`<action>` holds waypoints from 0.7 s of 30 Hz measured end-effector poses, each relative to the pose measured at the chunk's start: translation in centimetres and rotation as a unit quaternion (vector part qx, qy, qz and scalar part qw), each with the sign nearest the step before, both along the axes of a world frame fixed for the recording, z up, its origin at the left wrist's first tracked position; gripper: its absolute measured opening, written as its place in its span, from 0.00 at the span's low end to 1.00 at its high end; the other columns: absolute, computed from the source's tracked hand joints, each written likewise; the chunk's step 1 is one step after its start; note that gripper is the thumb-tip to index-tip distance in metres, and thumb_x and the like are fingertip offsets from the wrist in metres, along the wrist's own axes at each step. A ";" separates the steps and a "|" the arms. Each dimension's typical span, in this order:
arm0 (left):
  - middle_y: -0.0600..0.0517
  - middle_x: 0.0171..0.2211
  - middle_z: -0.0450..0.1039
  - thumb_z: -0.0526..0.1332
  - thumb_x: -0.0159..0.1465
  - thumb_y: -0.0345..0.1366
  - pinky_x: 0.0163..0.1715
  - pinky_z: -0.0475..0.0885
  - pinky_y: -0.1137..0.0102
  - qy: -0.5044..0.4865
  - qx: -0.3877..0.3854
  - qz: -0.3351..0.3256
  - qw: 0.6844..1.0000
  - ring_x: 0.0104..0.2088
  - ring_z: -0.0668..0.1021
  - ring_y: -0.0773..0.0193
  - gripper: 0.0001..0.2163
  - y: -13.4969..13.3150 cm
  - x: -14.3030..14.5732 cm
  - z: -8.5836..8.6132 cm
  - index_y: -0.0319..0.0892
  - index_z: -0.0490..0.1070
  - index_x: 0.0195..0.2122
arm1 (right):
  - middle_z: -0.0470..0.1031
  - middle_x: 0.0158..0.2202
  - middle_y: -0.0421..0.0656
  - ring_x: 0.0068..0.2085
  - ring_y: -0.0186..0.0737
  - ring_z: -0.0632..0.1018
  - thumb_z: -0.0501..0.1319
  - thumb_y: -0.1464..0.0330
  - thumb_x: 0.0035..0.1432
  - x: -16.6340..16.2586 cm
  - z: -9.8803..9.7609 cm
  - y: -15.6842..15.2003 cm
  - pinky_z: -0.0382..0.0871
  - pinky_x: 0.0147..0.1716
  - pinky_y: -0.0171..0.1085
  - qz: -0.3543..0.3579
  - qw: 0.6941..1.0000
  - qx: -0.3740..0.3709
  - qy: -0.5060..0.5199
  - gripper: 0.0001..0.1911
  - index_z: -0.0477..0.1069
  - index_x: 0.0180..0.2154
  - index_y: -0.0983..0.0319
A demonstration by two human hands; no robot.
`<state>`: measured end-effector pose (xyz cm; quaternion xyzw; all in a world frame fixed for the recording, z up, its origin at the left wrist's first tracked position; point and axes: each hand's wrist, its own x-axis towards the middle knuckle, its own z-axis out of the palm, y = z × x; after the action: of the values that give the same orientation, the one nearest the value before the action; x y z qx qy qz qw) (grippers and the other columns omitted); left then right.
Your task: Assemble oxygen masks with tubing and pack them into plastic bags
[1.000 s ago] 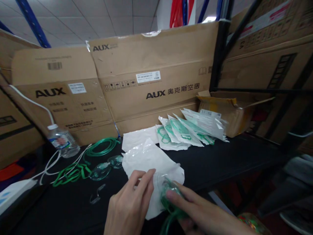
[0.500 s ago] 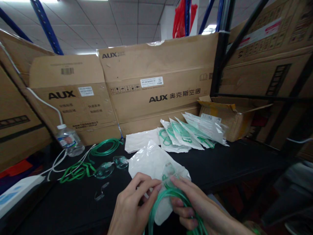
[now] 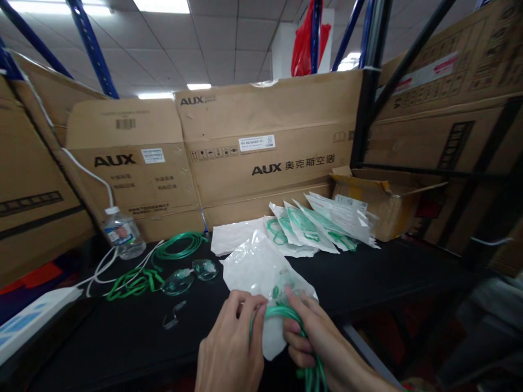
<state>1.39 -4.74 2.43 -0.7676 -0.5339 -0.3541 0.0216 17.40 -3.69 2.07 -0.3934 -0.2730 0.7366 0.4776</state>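
Head view: right hand (image 3: 300, 326) curled round looped green tubing (image 3: 281, 311), thumb over top, likely so the coil doesn't spring open; left hand (image 3: 235, 335) has its fingertips drawn in at the coil's left edge, perhaps steadying it, cannot tell what they pinch; tubing sits over near end of white bag (image 3: 249, 269); clear masks (image 3: 178, 282) lie left, apart from overlapping packets (image 3: 306, 223) at back
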 end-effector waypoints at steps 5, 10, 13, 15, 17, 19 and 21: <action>0.52 0.39 0.74 0.52 0.73 0.33 0.24 0.73 0.78 0.075 0.053 0.018 0.996 0.37 0.80 0.64 0.10 -0.1 -0.1 -1.3 0.49 0.72 0.46 | 0.59 0.20 0.31 0.17 0.23 0.52 0.60 0.52 0.60 0.1 -0.3 0.0 0.45 0.16 0.27 0.053 0.996 -0.023 0.062 0.20 0.61 0.29 0.61; 0.52 0.38 0.74 0.54 0.72 0.31 0.30 0.73 0.73 0.137 0.042 0.042 0.989 0.37 0.78 0.61 0.09 -0.1 -0.3 -0.3 0.48 0.73 0.43 | 0.67 0.25 0.36 0.21 0.24 0.59 0.65 0.61 0.55 0.3 0.3 -0.4 0.52 0.20 0.28 0.068 0.994 -0.007 0.088 0.14 0.67 0.31 0.65; 0.52 0.37 0.76 0.56 0.70 0.30 0.40 0.74 0.62 0.167 0.071 0.032 0.983 0.39 0.78 0.55 0.07 0.2 -0.1 0.0 0.47 0.74 0.41 | 0.69 0.27 0.37 0.22 0.24 0.61 0.70 0.64 0.52 0.1 0.1 -0.6 0.53 0.21 0.28 0.057 0.995 0.018 0.076 0.15 0.70 0.36 0.65; 0.51 0.38 0.77 0.56 0.70 0.29 0.40 0.73 0.60 0.154 0.099 0.006 0.983 0.39 0.78 0.55 0.07 0.3 0.1 -0.2 0.46 0.73 0.41 | 0.69 0.28 0.37 0.22 0.24 0.61 0.73 0.63 0.51 -0.2 -0.3 -0.6 0.53 0.21 0.28 0.044 0.995 0.038 0.076 0.18 0.71 0.37 0.66; 0.50 0.40 0.77 0.54 0.71 0.28 0.38 0.72 0.63 0.127 0.112 -0.030 0.985 0.38 0.78 0.56 0.08 0.3 0.4 -0.5 0.45 0.72 0.41 | 0.68 0.27 0.36 0.23 0.24 0.62 0.75 0.61 0.49 -0.6 -0.7 -0.4 0.55 0.21 0.27 0.016 0.995 0.051 0.083 0.22 0.70 0.38 0.66; 0.50 0.41 0.78 0.52 0.71 0.27 0.38 0.72 0.64 0.109 0.108 -0.064 0.986 0.38 0.78 0.58 0.09 0.2 0.7 -0.9 0.45 0.71 0.42 | 0.67 0.25 0.33 0.23 0.25 0.63 0.77 0.58 0.44 -1.1 -1.0 -0.2 0.56 0.21 0.27 -0.034 0.994 0.057 0.085 0.28 0.69 0.42 0.63; 0.50 0.41 0.78 0.52 0.71 0.27 0.37 0.73 0.64 0.108 0.095 -0.067 0.987 0.38 0.79 0.57 0.09 0.1 0.9 -1.1 0.44 0.70 0.42 | 0.67 0.23 0.31 0.21 0.27 0.63 0.78 0.54 0.41 -1.7 -1.3 0.1 0.56 0.19 0.27 -0.068 0.994 0.049 0.065 0.36 0.66 0.47 0.59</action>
<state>2.28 -4.63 1.37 -0.8296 -0.4402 -0.3187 0.1281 15.71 -3.58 0.79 -0.3383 -0.2501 0.7120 0.5621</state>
